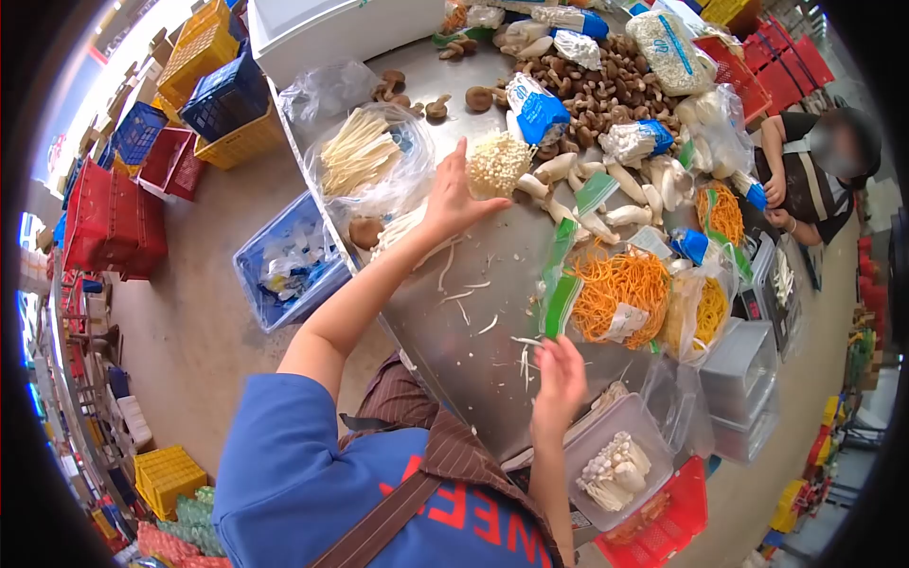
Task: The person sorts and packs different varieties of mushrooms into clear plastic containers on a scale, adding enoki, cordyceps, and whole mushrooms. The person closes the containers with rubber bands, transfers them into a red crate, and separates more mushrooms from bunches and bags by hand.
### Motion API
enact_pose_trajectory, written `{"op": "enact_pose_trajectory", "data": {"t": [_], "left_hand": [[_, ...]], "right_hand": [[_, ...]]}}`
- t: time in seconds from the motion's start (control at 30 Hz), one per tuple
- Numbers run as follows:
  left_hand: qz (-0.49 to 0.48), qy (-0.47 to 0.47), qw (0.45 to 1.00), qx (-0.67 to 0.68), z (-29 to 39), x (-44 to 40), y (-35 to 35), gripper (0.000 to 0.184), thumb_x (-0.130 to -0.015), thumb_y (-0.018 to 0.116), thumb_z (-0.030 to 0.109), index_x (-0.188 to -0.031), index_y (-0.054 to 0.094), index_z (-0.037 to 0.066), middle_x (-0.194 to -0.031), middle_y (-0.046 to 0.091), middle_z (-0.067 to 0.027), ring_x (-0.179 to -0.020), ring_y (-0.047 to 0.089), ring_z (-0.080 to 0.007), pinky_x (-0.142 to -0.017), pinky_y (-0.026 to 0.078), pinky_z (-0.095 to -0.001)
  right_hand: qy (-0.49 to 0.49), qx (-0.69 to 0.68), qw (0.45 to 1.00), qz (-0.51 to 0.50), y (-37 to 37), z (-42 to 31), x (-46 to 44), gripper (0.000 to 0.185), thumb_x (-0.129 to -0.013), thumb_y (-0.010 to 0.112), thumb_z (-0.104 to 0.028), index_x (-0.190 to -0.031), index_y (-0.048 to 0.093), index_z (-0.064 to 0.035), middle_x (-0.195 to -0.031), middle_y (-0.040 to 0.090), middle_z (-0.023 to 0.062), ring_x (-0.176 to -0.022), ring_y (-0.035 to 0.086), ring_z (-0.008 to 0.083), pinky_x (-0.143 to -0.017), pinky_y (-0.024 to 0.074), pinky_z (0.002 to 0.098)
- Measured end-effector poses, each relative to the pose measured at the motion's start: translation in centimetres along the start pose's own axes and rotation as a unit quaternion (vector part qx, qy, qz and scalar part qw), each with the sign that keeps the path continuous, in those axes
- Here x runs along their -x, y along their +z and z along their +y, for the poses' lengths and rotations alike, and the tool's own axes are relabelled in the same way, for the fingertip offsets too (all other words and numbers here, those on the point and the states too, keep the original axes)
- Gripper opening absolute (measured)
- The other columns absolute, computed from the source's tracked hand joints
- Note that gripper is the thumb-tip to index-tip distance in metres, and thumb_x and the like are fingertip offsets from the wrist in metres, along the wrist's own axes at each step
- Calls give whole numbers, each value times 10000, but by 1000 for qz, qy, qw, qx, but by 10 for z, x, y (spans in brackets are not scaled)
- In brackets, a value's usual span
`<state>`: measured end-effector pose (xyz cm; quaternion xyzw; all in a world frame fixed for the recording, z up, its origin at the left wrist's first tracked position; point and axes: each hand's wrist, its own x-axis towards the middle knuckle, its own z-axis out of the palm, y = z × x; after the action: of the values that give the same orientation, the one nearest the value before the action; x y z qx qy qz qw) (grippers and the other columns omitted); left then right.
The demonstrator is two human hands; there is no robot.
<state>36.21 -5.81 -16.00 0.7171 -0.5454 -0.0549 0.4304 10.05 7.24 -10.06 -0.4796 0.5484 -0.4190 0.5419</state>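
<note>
My left hand (459, 194) is stretched out with thumb and fingers spread, right beside a bunch of pale enoki mushrooms (499, 163); whether it touches them is unclear. Under and beside that wrist lie loose white mushroom stems (402, 230). Over the metal table's near part is my right hand (559, 383), somewhat blurred, with its fingers partly curled near thin white strands (525, 364); I cannot make out whether it holds anything. Beyond it sits a green-edged bag of orange strands (620, 292). A clear bag with long pale enoki (360, 151) lies to the left.
Brown mushrooms (597, 90) are heaped at the back of the metal table (464, 355). A clear tub (578, 502) of white mushrooms stands at the lower right. A blue bin (248, 275) with wrappers is left of the table. Another person (810, 175) stands at the right.
</note>
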Motion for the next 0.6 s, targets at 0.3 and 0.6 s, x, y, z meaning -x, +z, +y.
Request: {"op": "enact_pose_trajectory", "data": {"t": [0.3,0.6], "left_hand": [[-35,-249,876,412,-21,-53,12,562,-869,490,423,-1242,422,8,-1183,500,-159,-1106,454,-227,-940,328,-318],[-113,-188,796,564,-17,-22,13,487,-945,312,384,-1197,456,-7,-1037,596,-112,-1007,500,-162,-883,354,-280]], "right_hand": [[548,-447,705,-62,145,39,-202,630,-901,354,-472,-1240,310,57,-1168,431,274,-1049,478,362,-901,408,460],[369,-523,701,-316,141,49,-233,439,-889,343,-411,-1165,470,-94,-1136,535,102,-1028,532,259,-856,457,442]]}}
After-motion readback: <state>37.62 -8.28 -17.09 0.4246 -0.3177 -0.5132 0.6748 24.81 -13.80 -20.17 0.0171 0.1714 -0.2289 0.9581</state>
